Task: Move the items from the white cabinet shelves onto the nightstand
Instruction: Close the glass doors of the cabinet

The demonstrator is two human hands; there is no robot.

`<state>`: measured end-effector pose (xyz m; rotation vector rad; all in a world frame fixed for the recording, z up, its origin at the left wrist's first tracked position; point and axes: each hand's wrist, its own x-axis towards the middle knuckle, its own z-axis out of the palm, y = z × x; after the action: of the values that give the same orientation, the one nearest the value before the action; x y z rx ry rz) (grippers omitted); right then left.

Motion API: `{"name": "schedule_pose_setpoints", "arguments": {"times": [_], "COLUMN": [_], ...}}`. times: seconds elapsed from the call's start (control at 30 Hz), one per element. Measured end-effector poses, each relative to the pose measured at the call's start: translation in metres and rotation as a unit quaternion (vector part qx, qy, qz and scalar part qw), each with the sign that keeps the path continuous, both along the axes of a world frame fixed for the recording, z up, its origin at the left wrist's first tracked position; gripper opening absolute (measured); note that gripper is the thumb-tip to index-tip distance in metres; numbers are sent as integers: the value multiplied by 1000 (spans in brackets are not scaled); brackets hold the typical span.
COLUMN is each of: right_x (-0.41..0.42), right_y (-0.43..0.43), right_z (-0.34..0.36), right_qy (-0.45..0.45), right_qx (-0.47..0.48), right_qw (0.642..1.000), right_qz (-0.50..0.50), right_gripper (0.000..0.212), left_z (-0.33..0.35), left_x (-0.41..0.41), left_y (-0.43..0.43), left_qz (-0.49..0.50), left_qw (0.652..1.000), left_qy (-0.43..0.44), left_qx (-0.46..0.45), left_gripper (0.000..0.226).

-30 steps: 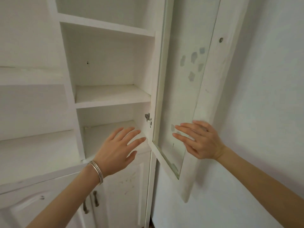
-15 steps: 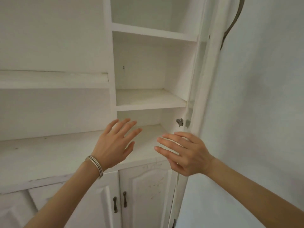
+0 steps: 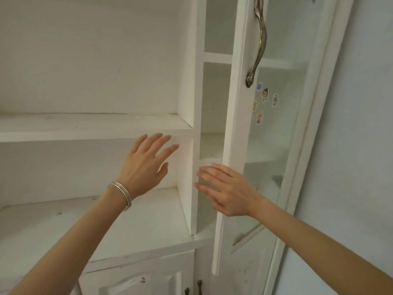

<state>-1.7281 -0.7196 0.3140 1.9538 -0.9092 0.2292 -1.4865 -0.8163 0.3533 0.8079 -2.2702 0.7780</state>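
Bare arms; silver bangles [image 3: 122, 193], L wrist.

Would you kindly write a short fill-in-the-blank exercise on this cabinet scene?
1. The bracelet is on the ____ wrist.
2. The stickers sit on the door's ____ pane.
3. The handle on the door is made of ____.

Missing words: left; glass; metal

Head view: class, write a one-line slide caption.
Both empty hands, left hand and right hand, reach toward bare white cabinet shelves beside a glass door.
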Motion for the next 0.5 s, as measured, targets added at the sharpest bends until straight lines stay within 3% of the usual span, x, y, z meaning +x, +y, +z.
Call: {"name": "schedule_pose_setpoints", "arguments": {"times": [0.2,0.5], "right_x": [12,14], "right_y": [-38,-83], "right_z": [-4,-6], "right_qy": [-32,-21], "right_qx": [-23,-54], "right_qw": [999,998], "right_qz": [10,18], "right_gripper": [35,35], "left_z": [24,7], "left_x": [1,-12], "left_y": [-45,-87], "left_qz": [0,24], "left_qw": [1000,1000], "left_qy": [7,11], "left_qx": [-7,-8], "left_gripper": [51,63]}}
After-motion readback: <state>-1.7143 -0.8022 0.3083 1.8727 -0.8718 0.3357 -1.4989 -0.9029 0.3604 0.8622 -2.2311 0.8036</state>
